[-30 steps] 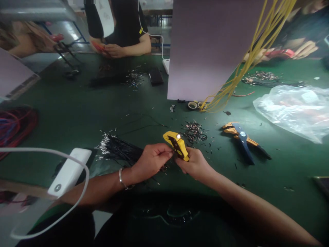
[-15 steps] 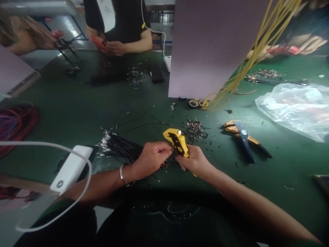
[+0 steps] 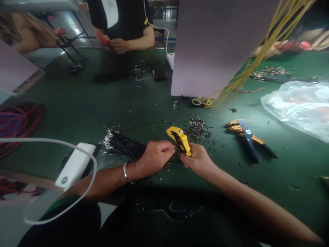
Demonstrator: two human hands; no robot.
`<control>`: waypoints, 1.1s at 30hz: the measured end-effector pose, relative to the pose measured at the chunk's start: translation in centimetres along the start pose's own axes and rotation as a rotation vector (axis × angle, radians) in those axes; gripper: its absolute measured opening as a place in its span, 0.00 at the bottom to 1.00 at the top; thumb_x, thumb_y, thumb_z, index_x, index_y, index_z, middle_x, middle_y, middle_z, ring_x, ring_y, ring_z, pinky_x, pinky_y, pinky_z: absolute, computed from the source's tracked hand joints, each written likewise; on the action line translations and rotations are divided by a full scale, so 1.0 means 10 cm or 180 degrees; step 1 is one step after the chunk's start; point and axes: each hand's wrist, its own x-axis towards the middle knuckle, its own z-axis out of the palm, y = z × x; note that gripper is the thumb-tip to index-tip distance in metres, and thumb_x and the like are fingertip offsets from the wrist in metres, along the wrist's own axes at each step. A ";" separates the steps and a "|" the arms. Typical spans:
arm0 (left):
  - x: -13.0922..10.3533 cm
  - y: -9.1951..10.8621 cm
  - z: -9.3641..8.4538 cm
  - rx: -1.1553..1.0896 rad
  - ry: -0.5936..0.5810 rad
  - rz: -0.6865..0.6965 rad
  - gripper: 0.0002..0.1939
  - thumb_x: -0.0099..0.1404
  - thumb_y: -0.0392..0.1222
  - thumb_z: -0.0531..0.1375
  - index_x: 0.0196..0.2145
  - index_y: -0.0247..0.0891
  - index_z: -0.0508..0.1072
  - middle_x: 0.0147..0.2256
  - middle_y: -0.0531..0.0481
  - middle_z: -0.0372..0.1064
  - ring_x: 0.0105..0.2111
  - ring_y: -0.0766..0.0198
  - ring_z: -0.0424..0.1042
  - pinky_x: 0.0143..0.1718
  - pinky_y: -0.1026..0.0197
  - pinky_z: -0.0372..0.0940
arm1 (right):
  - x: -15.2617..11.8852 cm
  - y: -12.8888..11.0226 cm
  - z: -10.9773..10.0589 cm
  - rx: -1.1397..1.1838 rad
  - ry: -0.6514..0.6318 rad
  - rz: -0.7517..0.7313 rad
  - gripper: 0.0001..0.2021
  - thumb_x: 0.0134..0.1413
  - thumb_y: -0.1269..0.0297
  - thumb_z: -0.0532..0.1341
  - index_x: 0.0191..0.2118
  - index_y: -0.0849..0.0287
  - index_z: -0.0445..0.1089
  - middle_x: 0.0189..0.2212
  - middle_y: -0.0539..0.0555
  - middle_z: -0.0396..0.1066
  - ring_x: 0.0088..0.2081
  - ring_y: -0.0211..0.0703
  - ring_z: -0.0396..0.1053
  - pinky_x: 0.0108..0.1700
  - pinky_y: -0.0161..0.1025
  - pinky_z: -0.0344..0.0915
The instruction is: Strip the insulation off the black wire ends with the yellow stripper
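My right hand (image 3: 199, 155) is closed round the handles of a yellow and black crimping tool (image 3: 181, 141), which tilts up with its head toward the upper left. Close to the tool's left side, my left hand (image 3: 156, 156) pinches thumb and forefinger together; what is between the fingertips is too small to make out. A bundle of black wires (image 3: 125, 144) with bright metal ends lies on the green table, partly hidden under my left hand. Just beyond the crimping tool is a pile of short dark wire scraps (image 3: 197, 128).
Orange and blue wire strippers (image 3: 247, 133) lie at the right, near a clear plastic bag (image 3: 298, 108). Yellow wires (image 3: 246, 70) hang by an upright pale panel (image 3: 205, 51). A white power bank (image 3: 75, 166) with a cable is at the left. Co-workers sit across the table.
The view has shifted slightly, so the table's things appear a little farther right. Both hands keep nearly the same pose, and the crimping tool stays in my right hand.
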 end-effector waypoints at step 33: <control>0.14 0.03 -0.23 -0.1559 0.0443 -0.1061 0.05 0.48 0.38 0.65 0.20 0.34 0.72 0.12 0.60 0.51 0.12 0.77 0.47 0.15 0.66 0.39 | 0.11 0.13 -0.23 0.1993 -0.1275 0.0050 0.10 0.41 0.72 0.64 0.35 0.62 0.71 0.24 0.52 0.73 0.28 0.45 0.70 0.36 0.44 0.65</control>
